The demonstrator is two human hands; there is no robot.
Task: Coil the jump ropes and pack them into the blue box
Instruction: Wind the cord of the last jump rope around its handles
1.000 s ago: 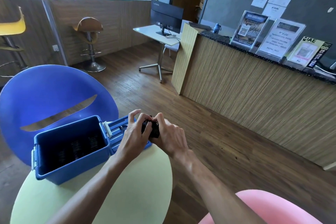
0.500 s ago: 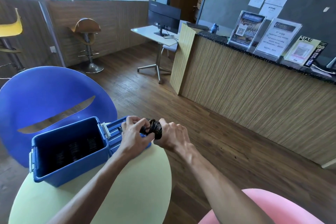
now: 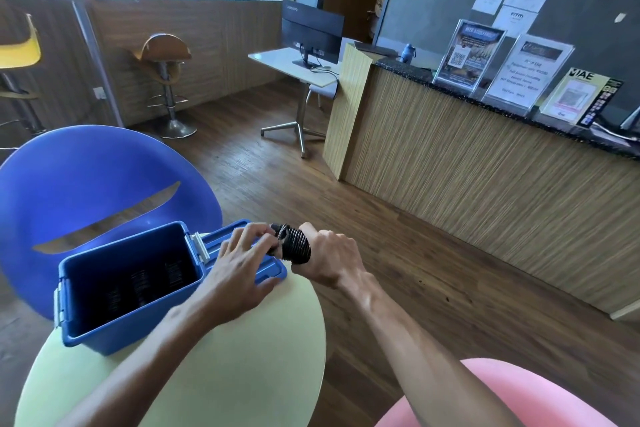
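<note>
A black coiled jump rope [image 3: 295,246] is held just above the far edge of the round table. My right hand [image 3: 327,260] grips the coil around its right side. My left hand [image 3: 239,256] pinches the coil's left end, where a thin strand shows between the fingertips. The blue box [image 3: 86,329] stands open on the table to the left of my hands, its lid [image 3: 228,236] hinged back under my left hand. Inside the box lie several dark coiled ropes [image 3: 142,286].
The pale yellow-green round table [image 3: 242,374] carries the box. A blue round chair [image 3: 104,177] stands behind it and a pink seat [image 3: 491,395] sits at the lower right. A wooden reception counter [image 3: 485,177] runs along the right.
The hands have drawn slightly apart, exposing more of the black coil. The right hand has turned so the coil shows on its left; the left fingers moved to the coil's end.
</note>
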